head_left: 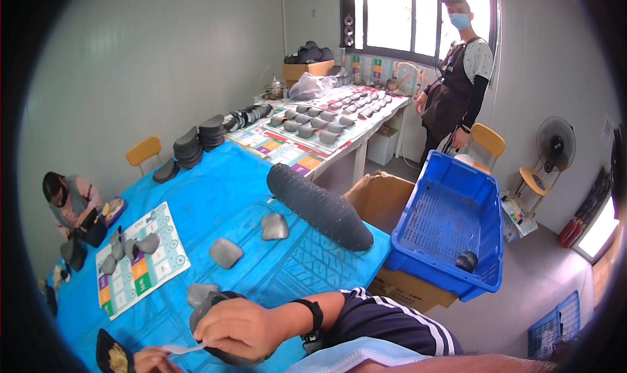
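Observation:
Low in the head view, my right hand (pixel 238 327) is closed over a dark, curved, cap-shaped piece (pixel 204 308). A thin whitish strip (pixel 185 349) runs from its fingertips to my left hand (pixel 155 361). The fingers of my left hand pinch that strip's other end; the lower frame edge cuts off part of the hand. Next to it is a black curved piece with crumpled yellowish material (pixel 116 356) inside. Just beyond my right hand lies a grey curved piece (pixel 199 293). Similar ones, a rounded piece (pixel 225 253) and a squarish piece (pixel 274 227), lie farther off.
Blue sheeting (pixel 215 177) covers the table. A long black padded roll (pixel 320 206) lies at its right edge, beside a blue plastic crate (pixel 450 223) over cardboard. One co-worker (pixel 457 72) stands near the window; another (pixel 72 206) sits at left. Rows of grey pieces (pixel 313 121) cover the far table.

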`<state>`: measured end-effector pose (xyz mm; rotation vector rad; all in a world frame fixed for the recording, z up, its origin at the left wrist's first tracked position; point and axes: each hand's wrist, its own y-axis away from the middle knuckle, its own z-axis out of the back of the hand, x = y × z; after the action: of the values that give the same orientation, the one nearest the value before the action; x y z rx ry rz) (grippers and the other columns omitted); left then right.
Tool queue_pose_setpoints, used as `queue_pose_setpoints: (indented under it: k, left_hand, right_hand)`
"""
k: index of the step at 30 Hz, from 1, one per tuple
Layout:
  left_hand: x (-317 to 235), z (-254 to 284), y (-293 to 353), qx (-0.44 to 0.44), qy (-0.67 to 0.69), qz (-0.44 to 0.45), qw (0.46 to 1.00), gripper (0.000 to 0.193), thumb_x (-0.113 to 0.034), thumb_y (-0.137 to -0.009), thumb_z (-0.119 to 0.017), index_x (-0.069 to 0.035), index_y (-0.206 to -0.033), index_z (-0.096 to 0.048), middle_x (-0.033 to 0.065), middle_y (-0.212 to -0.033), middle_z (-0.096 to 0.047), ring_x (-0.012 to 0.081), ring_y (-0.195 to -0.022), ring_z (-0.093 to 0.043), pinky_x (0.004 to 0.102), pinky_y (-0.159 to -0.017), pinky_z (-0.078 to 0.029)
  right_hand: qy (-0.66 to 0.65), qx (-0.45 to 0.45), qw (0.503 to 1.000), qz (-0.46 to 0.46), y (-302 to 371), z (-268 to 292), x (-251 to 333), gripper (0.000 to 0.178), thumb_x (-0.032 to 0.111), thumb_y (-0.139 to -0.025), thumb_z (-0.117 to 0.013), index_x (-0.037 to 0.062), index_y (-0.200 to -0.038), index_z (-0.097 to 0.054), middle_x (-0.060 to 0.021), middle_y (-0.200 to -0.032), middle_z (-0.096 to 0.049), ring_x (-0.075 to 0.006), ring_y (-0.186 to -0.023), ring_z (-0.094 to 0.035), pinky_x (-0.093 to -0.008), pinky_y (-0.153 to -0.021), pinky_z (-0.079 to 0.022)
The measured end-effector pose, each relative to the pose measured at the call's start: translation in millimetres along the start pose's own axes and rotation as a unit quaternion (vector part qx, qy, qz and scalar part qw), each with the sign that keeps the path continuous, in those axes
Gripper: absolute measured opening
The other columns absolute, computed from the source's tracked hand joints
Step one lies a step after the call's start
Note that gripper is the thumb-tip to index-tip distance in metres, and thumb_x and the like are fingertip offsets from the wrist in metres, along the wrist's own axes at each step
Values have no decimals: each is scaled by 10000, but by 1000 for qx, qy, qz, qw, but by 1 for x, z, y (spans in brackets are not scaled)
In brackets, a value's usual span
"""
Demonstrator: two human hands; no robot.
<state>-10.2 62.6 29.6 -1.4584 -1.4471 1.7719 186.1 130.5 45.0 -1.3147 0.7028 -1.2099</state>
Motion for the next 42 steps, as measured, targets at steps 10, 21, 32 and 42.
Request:
queue_pose_setpoints:
  k: [10, 21, 32, 42]
  left_hand:
    - [-10, 67, -28, -146, -333, -22, 931, 197, -69, -775, -634, 72, -884, -551, 149, -775, -599, 186, -661, -553, 276, -594, -464]
    - [-4, 190, 30, -105, -427, 202, 875, 259, -65, -849, -522, 37, -1087, -509, 117, -977, -575, 157, -869, -544, 263, -769, -432]
    - [-5, 218, -4, -100, -522, 173, 829, 167, -62, -820, -564, 28, -960, -546, 79, -871, -608, 120, -800, -588, 221, -710, -448]
    - [114, 316, 15, 302, -731, 277, 546, 240, -134, -739, -493, -61, -948, -586, 145, -1046, -555, 302, -953, -506, 417, -791, -400]
  right_hand:
    - [-230, -175, 952, -106, 0, 42, -15, 177, -72, -850, -408, -16, -1005, -472, -225, -1077, -520, -171, -829, -592, -284, -693, -494]
    - [-56, -285, 954, -70, -7, 56, -23, 424, 298, -856, -495, 9, -1099, -303, -167, -892, -542, -170, -779, -506, -315, -728, -387]
    - [-49, -415, 904, -93, -11, 57, -29, 505, 4, -721, -489, -41, -1178, -279, -211, -1151, -382, -263, -1028, -443, -364, -913, -347]
    - [-123, -206, 955, -177, -9, 49, -35, 205, -81, -745, -587, 28, -908, -526, -106, -1024, -497, -145, -900, -516, -241, -753, -446]
